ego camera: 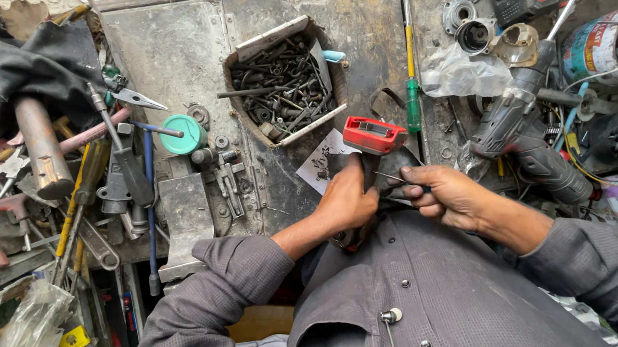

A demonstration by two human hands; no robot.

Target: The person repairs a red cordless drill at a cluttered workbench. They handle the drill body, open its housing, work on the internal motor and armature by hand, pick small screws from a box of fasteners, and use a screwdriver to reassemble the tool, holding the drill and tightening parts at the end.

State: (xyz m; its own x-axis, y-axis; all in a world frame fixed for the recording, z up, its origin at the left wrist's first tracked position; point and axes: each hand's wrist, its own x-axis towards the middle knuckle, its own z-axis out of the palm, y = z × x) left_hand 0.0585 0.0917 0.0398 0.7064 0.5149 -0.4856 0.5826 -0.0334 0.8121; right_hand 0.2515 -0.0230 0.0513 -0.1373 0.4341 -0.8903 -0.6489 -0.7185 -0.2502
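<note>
Left hand (pixel 345 199) closed around a dark power tool with a red battery (pixel 373 134) at the table's (pixel 177 54) near edge; right hand (pixel 447 195) pinching a thin pin (pixel 390 178) against it. Best done braced against the body, pin kept straight. Box of bolts (pixel 283 83) just beyond.

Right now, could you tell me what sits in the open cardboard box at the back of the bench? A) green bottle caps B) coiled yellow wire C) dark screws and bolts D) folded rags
C: the cardboard box is filled with dark screws and bolts, lying loose in a heap.
</note>
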